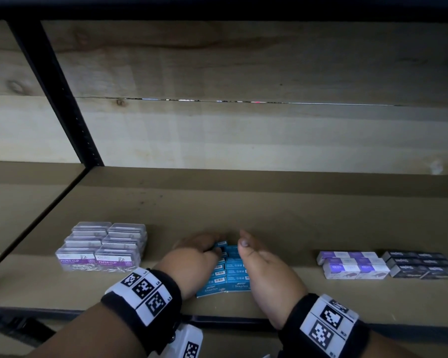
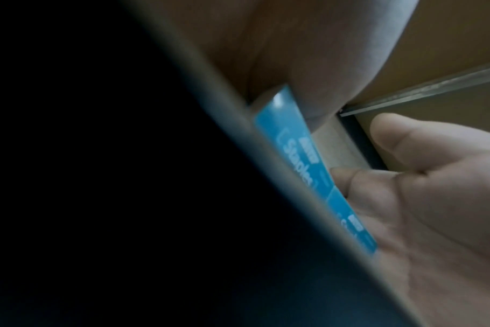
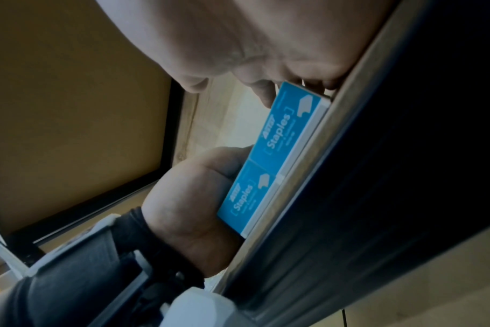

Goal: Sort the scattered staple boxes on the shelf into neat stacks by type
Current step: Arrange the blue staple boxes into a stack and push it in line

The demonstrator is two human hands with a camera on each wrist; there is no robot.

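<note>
A stack of blue staple boxes (image 1: 233, 275) stands near the front edge of the shelf (image 1: 295, 208), between my two hands. My left hand (image 1: 199, 250) lies against the stack's left side. Its fingers reach over the rear top box and the thumb pinches that box from the front. My right hand (image 1: 259, 259) lies flat against the stack's right side, fingers straight and thumb up. In the right wrist view the blue boxes (image 3: 277, 137) read "Staples", with my left hand (image 3: 193, 194) beside them. The left wrist view shows a blue box (image 2: 299, 159) edge-on.
Clear paper clip boxes (image 1: 101, 246) are stacked to the left. White-and-purple staple boxes (image 1: 352, 264) and dark staple boxes (image 1: 419, 264) sit stacked to the right. A black upright post (image 1: 60, 94) stands at the back left, with a wooden back wall behind.
</note>
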